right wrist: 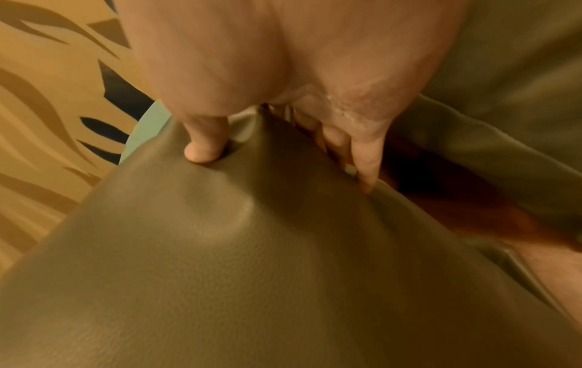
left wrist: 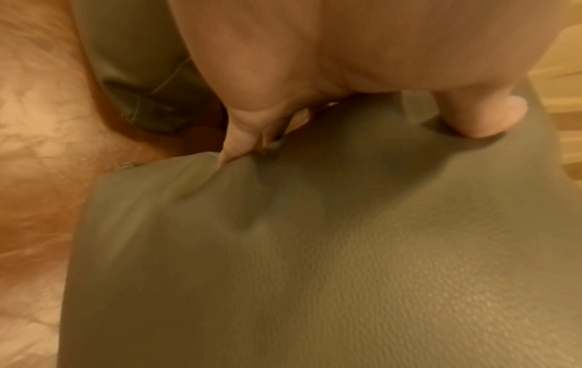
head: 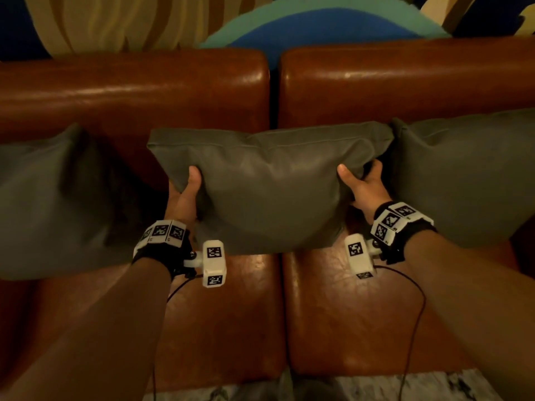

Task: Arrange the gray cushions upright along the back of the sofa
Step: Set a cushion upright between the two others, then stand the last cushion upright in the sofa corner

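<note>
A gray leather cushion (head: 269, 186) stands upright in the middle of the brown leather sofa (head: 133, 91), in front of the seam between its two back sections. My left hand (head: 185, 195) grips its left edge, thumb on the front face and fingers behind. My right hand (head: 362, 186) grips its right edge the same way. In the left wrist view the thumb presses into the cushion (left wrist: 315, 249); in the right wrist view thumb and fingers pinch the cushion (right wrist: 252, 249). A second gray cushion (head: 49, 204) leans at the left, a third gray cushion (head: 469, 175) at the right.
The sofa seat (head: 362, 319) lies bare below the held cushion. Behind the backrest hangs a striped cream curtain (head: 115, 21) and sits a blue-green round object (head: 327, 27). Patterned floor (head: 376, 386) shows at the sofa's front edge. Cables trail from both wristbands.
</note>
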Available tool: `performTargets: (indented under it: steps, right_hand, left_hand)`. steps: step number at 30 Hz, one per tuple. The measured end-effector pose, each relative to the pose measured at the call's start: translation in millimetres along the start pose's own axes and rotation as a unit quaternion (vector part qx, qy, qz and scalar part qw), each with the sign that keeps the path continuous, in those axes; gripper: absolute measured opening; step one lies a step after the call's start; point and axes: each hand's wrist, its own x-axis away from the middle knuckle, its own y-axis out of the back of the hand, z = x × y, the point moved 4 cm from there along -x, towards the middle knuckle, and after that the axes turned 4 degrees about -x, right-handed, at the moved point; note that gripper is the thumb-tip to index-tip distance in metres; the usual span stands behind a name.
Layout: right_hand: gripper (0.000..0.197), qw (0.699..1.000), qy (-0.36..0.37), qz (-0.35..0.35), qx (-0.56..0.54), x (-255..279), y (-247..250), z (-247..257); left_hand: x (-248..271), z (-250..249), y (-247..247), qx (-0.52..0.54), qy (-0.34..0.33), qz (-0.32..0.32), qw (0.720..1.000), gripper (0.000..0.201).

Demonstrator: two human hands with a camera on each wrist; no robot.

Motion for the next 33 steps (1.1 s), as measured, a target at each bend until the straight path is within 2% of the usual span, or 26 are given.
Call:
performTargets:
  steps: [3,6,7,9,10,13,15,17,20,22,23,24,26,28,31,33]
  right_hand:
    - [0.112,1.000,-0.003,-0.007,0.005,6,8,-6]
    - [0.090,1.000,-0.004,-0.002,-0.010,22,20,-9]
    - [0.081,1.000,-0.001,0.000,-0.020,27,25,-11]
    - [0.063,1.000,-0.001,-0.002,-0.031,37,40,-16]
    - [0.050,1.000,-0.005,-0.001,-0.031,40,49,-21]
    - [0.007,1.000,-0.024,0.011,-0.014,44,86,-41]
    - [0.019,1.000,-0.024,0.007,0.016,41,123,-57]
    - [0.025,0.999,-0.024,-0.011,0.041,32,166,-69]
    - [0.023,0.997,-0.020,-0.050,0.054,17,238,-65]
    - [0.019,0.995,-0.011,-0.079,0.053,3,290,-58]
    - [0.017,0.994,-0.003,-0.096,0.058,-4,315,-54]
    - [0.016,0.991,0.005,-0.118,0.069,-14,341,-49]
    - [0.022,0.982,0.012,-0.168,0.083,-33,386,-38]
    - [0.047,0.979,-0.003,-0.189,0.075,-55,416,-28]
    - [0.106,0.988,-0.039,-0.139,0.045,-86,437,-19]
    - [0.115,0.995,-0.034,-0.083,0.035,-99,433,-12]
  left_hand:
    - [2,1,3,-0.006,-0.012,0.001,1.000,0.072]
    - [15,11,12,-0.013,-0.023,-0.024,0.999,0.074]
    - [19,18,16,-0.017,-0.025,-0.053,0.998,0.068]
    - [27,37,27,-0.058,-0.020,-0.119,0.991,0.044]
    - [35,48,29,-0.107,-0.003,-0.135,0.985,0.036]
    - [62,95,15,-0.201,0.113,-0.123,0.965,0.018]
    - [82,124,-16,-0.226,0.158,-0.079,0.958,0.018]
    - [95,149,-62,-0.262,0.173,-0.021,0.949,0.028]
    - [104,162,-146,-0.316,0.127,0.071,0.938,0.030]
    - [104,153,-209,-0.352,0.065,0.096,0.929,0.024]
    - [104,144,-239,-0.353,0.035,0.091,0.931,0.017]
    - [103,135,-269,-0.315,0.018,0.086,0.945,0.010]
    - [102,117,-325,-0.217,0.026,0.078,0.973,0.040]
    - [99,107,-360,-0.156,0.049,0.074,0.984,0.063]
    - [98,109,-389,-0.077,0.122,0.075,0.987,0.062]
    - [98,115,-397,-0.049,0.145,0.072,0.986,0.079]
